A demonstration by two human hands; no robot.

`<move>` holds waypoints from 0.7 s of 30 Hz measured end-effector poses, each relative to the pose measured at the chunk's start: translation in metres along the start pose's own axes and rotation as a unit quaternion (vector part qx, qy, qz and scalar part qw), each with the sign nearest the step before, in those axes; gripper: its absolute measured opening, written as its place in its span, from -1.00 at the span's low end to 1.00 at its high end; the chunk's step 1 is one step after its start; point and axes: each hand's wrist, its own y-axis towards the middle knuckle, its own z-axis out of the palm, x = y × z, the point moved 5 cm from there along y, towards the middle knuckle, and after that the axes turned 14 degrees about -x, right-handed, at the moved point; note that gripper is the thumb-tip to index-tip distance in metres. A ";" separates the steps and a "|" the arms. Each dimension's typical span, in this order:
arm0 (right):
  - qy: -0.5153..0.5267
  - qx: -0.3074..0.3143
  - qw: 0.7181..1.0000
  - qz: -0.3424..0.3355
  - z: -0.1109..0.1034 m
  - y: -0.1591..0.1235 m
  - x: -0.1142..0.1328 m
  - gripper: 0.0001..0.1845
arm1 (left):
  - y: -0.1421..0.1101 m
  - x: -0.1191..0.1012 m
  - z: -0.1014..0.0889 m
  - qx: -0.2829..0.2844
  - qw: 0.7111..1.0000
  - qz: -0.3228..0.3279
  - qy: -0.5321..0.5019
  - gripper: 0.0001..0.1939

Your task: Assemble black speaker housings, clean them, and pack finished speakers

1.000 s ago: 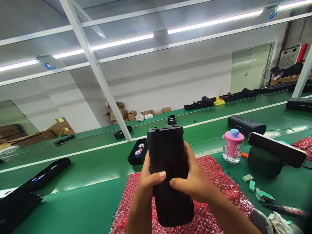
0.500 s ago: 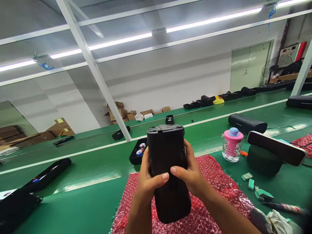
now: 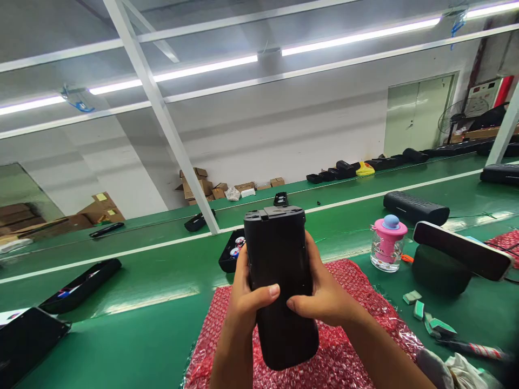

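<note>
I hold a black speaker housing upright in front of me, above the red bubble wrap sheet that lies on the green bench. My left hand wraps the housing's left side, fingers closed round it, thumb pressed across the near face. My right hand grips the right side in the same way, its thumb meeting the left thumb near the middle of the face. The housing's top end shows a raised rectangular section; its lower end hangs just clear of the bubble wrap, between my forearms.

To the right on the bench stands a clear jar with a pink lid, upright. Just beyond it lies a long black speaker on its side. Nearer to me on the right a white-faced bar rests tilted on a dark round base. Small green foam blocks lie scattered near that base, and a crumpled cloth sits at the lower right edge. Behind the housing a black open tray holds small coloured parts, too small to identify. On the left lie two long black housings, well apart from my hands.
</note>
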 end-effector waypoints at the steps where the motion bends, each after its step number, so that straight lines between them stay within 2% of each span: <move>1: -0.004 -0.011 1.000 0.007 -0.001 0.001 -0.001 0.26 | 0.000 0.001 0.001 0.001 1.000 -0.001 -0.001 -0.03; 4: -0.006 -0.038 0.999 0.020 -0.001 0.001 -0.002 0.24 | 0.000 0.003 0.003 -0.002 1.000 -0.002 -0.007 -0.01; 8: -0.023 -0.066 0.998 0.000 0.000 -0.001 0.001 0.25 | -0.002 0.001 0.005 0.001 1.000 0.004 -0.017 0.01; 12: -0.048 -0.020 0.998 -0.025 0.001 -0.003 0.005 0.27 | -0.006 -0.004 0.003 0.012 1.000 0.005 -0.008 -0.05; 15: -0.048 0.019 0.999 -0.003 0.002 -0.004 0.005 0.29 | -0.007 -0.006 0.002 0.008 1.000 0.010 -0.004 -0.06; 21: -0.015 -0.075 0.996 0.053 0.000 -0.003 0.004 0.24 | -0.001 0.002 0.004 0.017 1.000 -0.001 -0.010 -0.03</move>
